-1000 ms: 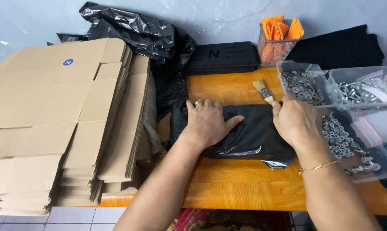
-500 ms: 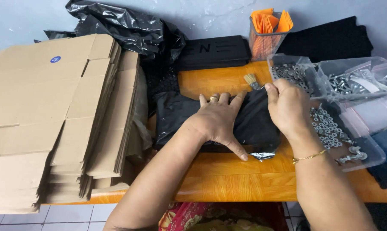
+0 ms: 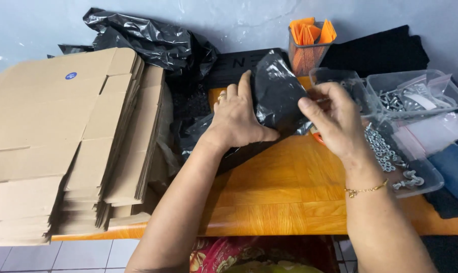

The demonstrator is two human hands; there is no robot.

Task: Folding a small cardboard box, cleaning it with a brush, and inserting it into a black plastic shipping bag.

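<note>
Black plastic bag (image 3: 277,93) lifted off orange table (image 3: 289,192) since earlier frame, when it lay flat under both palms. Left hand (image 3: 239,119) grips bag's near edge; right hand (image 3: 330,119) pinches right side. Bag mid-handling above table; looks like folding or turning step; next move needs firm two-handed hold. Flat cardboard boxes (image 3: 62,136) stacked at left.

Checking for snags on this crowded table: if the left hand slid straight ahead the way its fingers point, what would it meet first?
The left hand points away toward the wall. Just beyond its fingertips lies the flat black case, probably the first contact, though depth is hard to judge. The black plastic bag it holds sits to its right.
</note>
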